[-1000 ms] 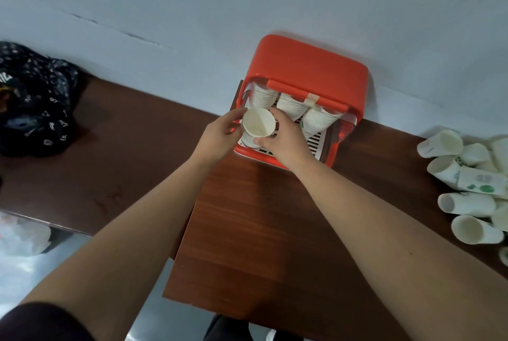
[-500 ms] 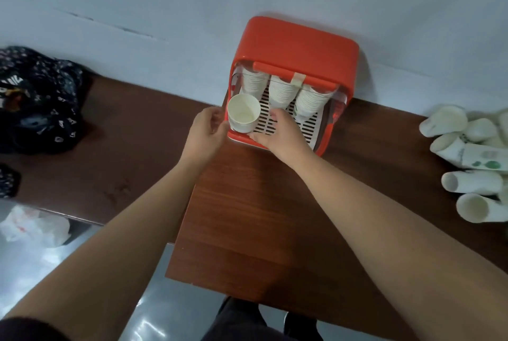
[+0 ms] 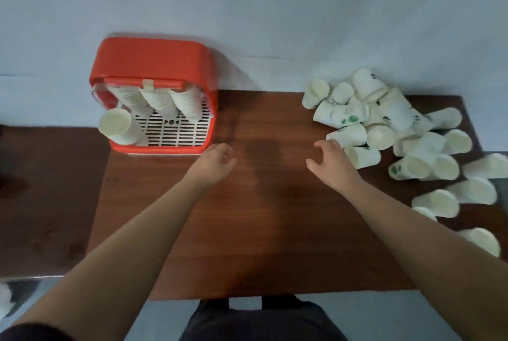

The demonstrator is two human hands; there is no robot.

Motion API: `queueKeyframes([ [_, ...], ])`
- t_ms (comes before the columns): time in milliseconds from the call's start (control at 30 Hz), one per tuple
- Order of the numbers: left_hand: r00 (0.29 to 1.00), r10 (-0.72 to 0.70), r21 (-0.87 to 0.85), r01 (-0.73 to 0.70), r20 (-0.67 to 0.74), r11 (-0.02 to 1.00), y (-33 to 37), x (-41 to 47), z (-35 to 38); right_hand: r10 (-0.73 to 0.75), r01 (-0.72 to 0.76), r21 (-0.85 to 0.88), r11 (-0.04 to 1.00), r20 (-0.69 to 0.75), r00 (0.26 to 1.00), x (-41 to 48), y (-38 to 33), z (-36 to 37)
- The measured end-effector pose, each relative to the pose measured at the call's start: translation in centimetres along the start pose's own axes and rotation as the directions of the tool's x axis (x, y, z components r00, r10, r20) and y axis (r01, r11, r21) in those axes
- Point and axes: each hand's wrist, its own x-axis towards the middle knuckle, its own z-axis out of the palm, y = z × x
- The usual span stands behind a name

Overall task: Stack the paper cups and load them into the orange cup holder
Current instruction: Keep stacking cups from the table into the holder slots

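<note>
The left grip (image 3: 216,162) is empty, its fingers loosely curled and apart. It hangs low over the brown wooden surface (image 3: 261,217), just off the front right corner of the orange cup holder (image 3: 154,65), which lies at its 10 o'clock. The right grip (image 3: 331,161) is empty too, with thumb and fingers spread and relaxed and the palm turned down. At its 3 o'clock a cup lying on its side (image 3: 364,157) sits right against the hand; whether skin touches paper cannot be told.

The holder stands at the 10 o'clock part of the surface, its back to the pale wall (image 3: 275,10). Under its orange top three stacks of white paper cups (image 3: 158,101) lean side by side, bottoms toward the viewer. A fourth stack (image 3: 116,124) stands at the holder's front left corner, at 7 o'clock from the three, with its open mouth facing up toward the camera. They all rest on a white slotted tray (image 3: 178,131) inside the orange rim.

From 2 o'clock round to 4 o'clock on the surface lies a loose heap of paper cups (image 3: 384,120), most of them tipped on their sides. Some carry green print, and they spread toward the right edge. A darker, lower tabletop (image 3: 41,175) adjoins at 9 o'clock. At 6 o'clock, beyond the near edge, dark trousers (image 3: 261,321) show.
</note>
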Motion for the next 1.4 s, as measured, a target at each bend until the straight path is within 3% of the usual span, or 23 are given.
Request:
queueKeyframes([
  [133, 0.992, 0.122, 0.034, -0.123, 0.035, 0.992, 9.3, 4.5, 4.9, 0.029, -0.029, -0.001, 1.000, -0.112, 0.993, 0.6, 7.6, -3.9],
  [267, 0.981, 0.171, 0.068, -0.178, 0.097, 0.982, 16.2, 8.4, 9.9, 0.047, -0.052, -0.069, 0.996, -0.073, 0.996, 1.3, 13.6, -5.6],
  [400, 0.981, 0.156, 0.089, -0.166, 0.115, 0.982, 20.2, 12.3, 13.9, -0.084, 0.082, -0.174, 0.981, -0.004, 0.996, 2.7, 16.8, -4.6],
  [500, 0.989, 0.141, 0.065, -0.143, 0.047, 0.988, 22.1, 14.6, 15.7, -0.169, 0.175, -0.251, 0.952, 0.048, 0.985, 4.2, 18.2, -2.9],
  [600, 0.971, 0.228, 0.143, -0.216, -0.069, 0.966, 23.2, 16.8, 16.5, -0.228, 0.229, -0.293, 0.928, 0.037, 0.973, 5.4, 19.2, -1.6],
  [800, 0.924, 0.382, 0.312, -0.368, 0.018, 0.876, 23.6, 19.6, 17.9, -0.319, 0.301, -0.393, 0.869, 0.019, 0.947, 6.3, 20.0, -0.6],
  [967, 0.919, 0.395, 0.316, -0.371, -0.015, 0.873, 23.8, 19.8, 19.0, -0.317, 0.306, -0.347, 0.886, 0.028, 0.948, 6.4, 20.1, -0.7],
  [1100, 0.917, 0.394, 0.284, -0.395, 0.063, 0.874, 23.6, 20.2, 19.2, -0.282, 0.273, -0.293, 0.916, 0.010, 0.959, 6.3, 20.1, -1.0],
  [1267, 0.911, 0.403, 0.371, -0.405, 0.086, 0.836, 23.5, 21.6, 19.6, -0.259, 0.261, -0.241, 0.935, 0.041, 0.965, 6.4, 19.8, -0.6],
  [1400, 0.918, 0.366, 0.307, -0.397, 0.155, 0.865, 23.5, 21.5, 19.4, -0.238, 0.246, -0.187, 0.951, 0.061, 0.969, 6.0, 19.7, -0.3],
])
